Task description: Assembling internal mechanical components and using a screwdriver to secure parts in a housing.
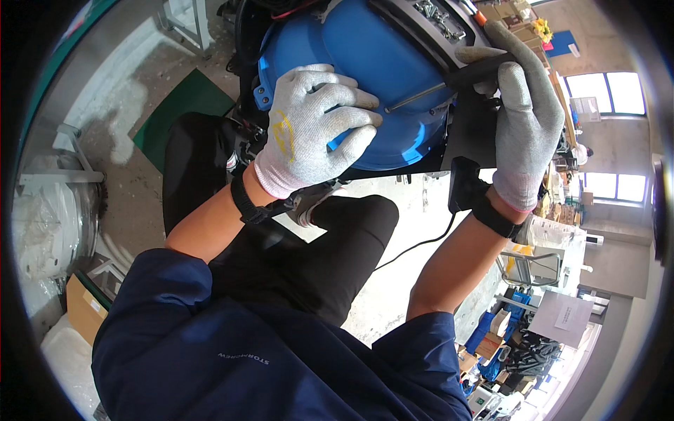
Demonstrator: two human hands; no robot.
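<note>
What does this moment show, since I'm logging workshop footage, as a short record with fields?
Left hand: gloved, fingers spread over the blue shell; firm contact hard to judge
Right hand: gloved, closed around a black driver
Driver bit: long and thin, pointing left toward the left hand's fingertips; whether its tip touches the shell, cannot tell
Near the shell's upper right: small metal parts
Floor at left: green mat
Far lower left: brown cardboard box

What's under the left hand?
A blue shell shows beside and past the left hand; whatever lies directly beneath the palm is covered.
</note>
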